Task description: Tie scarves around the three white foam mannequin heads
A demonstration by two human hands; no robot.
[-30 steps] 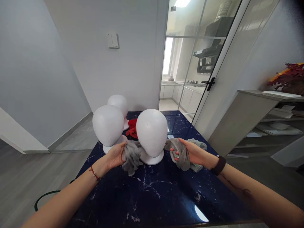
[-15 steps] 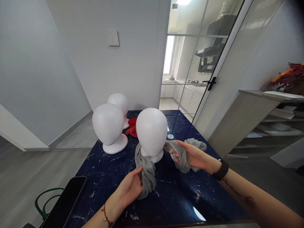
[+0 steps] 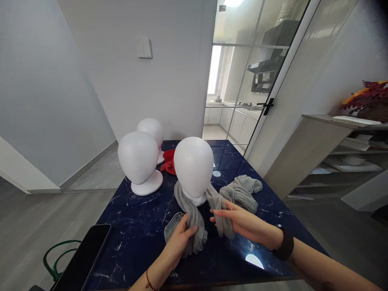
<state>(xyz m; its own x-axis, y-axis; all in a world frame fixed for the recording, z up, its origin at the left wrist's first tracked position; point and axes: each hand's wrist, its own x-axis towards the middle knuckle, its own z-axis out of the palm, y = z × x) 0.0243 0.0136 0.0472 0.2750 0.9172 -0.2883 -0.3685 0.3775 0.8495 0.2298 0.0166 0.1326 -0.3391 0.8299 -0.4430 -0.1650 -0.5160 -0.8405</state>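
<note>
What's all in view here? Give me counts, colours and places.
dummy heads: 3, white, two at the table's left, one in the middle
scarf: seemingly 1, gray, either side of the middle head's neck
bunched cloth: 1, gray, table's right
red cloth: 1, red, partly behind the middle head
table: 1, dark blue, under these
phone: 1, black, near left
cord: count unclear, green, beside the phone
light switch: 1, white, wall
glass door: 1, pale-framed, back right
handle: 1, black, on door
shelf: 1, beige, right
leaves: one bunch, red and orange, on the shelf
bracelet: 1, red, left wrist
wristband: 1, dark, right wrist
left hand: 1, bare, holding scarf
right hand: 1, bare, holding scarf
</note>
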